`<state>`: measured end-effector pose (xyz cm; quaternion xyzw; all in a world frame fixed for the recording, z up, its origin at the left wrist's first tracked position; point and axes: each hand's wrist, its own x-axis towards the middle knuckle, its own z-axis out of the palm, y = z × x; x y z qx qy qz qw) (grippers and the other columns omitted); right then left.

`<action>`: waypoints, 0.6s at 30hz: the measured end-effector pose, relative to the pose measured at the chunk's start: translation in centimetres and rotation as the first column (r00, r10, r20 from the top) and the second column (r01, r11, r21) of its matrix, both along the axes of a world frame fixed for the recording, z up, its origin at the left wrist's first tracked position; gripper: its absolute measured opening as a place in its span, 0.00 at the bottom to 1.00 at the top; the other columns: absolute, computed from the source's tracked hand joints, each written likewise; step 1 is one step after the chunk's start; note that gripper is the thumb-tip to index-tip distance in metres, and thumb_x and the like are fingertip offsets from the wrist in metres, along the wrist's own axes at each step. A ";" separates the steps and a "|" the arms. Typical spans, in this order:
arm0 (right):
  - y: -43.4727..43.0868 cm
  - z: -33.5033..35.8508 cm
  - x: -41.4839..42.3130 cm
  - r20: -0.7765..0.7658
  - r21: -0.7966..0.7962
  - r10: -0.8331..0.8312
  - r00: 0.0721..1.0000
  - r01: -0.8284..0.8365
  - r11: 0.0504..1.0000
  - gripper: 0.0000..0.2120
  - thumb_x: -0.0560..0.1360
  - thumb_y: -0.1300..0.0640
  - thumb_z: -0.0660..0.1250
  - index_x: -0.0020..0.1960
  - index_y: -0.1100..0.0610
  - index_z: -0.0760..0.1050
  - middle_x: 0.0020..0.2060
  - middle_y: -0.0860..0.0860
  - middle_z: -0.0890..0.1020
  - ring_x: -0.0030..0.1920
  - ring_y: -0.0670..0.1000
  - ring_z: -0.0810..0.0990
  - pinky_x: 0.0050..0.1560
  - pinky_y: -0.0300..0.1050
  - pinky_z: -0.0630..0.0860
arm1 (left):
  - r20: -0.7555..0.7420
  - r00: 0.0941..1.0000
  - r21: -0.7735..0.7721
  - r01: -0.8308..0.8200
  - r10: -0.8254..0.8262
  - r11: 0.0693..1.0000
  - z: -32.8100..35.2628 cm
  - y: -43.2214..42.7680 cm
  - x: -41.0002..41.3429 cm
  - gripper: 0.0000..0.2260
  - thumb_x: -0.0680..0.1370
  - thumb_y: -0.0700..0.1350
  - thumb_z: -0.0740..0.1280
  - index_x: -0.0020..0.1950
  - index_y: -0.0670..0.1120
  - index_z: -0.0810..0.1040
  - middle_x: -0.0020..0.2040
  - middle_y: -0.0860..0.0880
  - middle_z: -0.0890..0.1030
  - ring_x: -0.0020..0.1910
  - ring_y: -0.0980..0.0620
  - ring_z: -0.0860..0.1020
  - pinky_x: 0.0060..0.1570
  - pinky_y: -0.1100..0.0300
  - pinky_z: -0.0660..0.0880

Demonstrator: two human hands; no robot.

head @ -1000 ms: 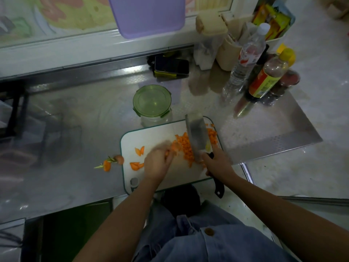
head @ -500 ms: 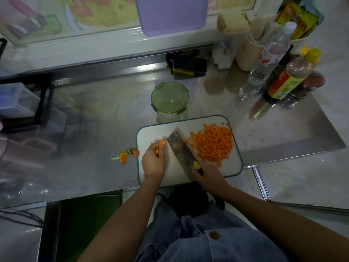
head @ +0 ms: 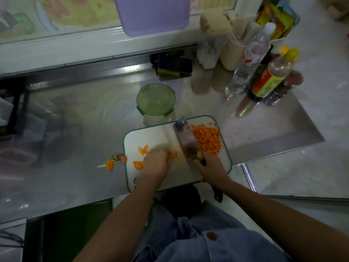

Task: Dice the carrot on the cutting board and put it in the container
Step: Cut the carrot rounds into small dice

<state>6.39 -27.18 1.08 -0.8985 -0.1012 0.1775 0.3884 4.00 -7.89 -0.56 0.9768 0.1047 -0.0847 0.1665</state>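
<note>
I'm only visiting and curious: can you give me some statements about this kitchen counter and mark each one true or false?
1. The diced carrot is piled on the cutting board, right of the knife blade. True.
2. The green lid is off the container. False: it sits on the container.
3. The right hand grips the knife. True.
4. The carrot top lies on the board. False: it lies on the counter, left of the board.
5. The left hand holds a carrot piece. True.
</note>
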 end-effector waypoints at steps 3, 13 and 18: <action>0.3 -0.2 0.1 0.008 -0.008 0.017 1.000 -0.017 1.000 0.11 0.76 0.56 0.64 0.39 0.60 0.70 0.29 0.56 0.74 0.29 0.56 0.75 0.31 0.56 0.74 | 0.005 1.000 -0.026 -0.018 0.019 1.000 0.3 0.3 -0.2 0.17 0.76 0.59 0.63 0.59 0.52 0.75 0.52 0.49 0.80 0.51 0.47 0.78 0.43 0.54 0.74; 0.5 -0.7 0.7 0.062 -0.044 0.052 0.997 -0.050 0.998 0.17 0.76 0.60 0.65 0.34 0.47 0.62 0.26 0.44 0.66 0.27 0.41 0.66 0.29 0.39 0.60 | -0.021 0.999 -0.150 0.038 -0.042 0.988 0.6 -0.1 2.2 0.13 0.80 0.41 0.56 0.63 0.37 0.68 0.58 0.38 0.73 0.58 0.41 0.71 0.58 0.53 0.65; 0.6 -0.4 0.4 0.083 -0.039 0.048 0.995 -0.044 0.998 0.20 0.75 0.62 0.65 0.34 0.44 0.60 0.26 0.44 0.66 0.27 0.42 0.65 0.31 0.44 0.62 | -0.068 0.978 0.063 0.200 -0.196 0.978 0.0 -0.6 2.3 0.20 0.80 0.40 0.55 0.72 0.39 0.61 0.69 0.40 0.65 0.68 0.43 0.64 0.67 0.57 0.55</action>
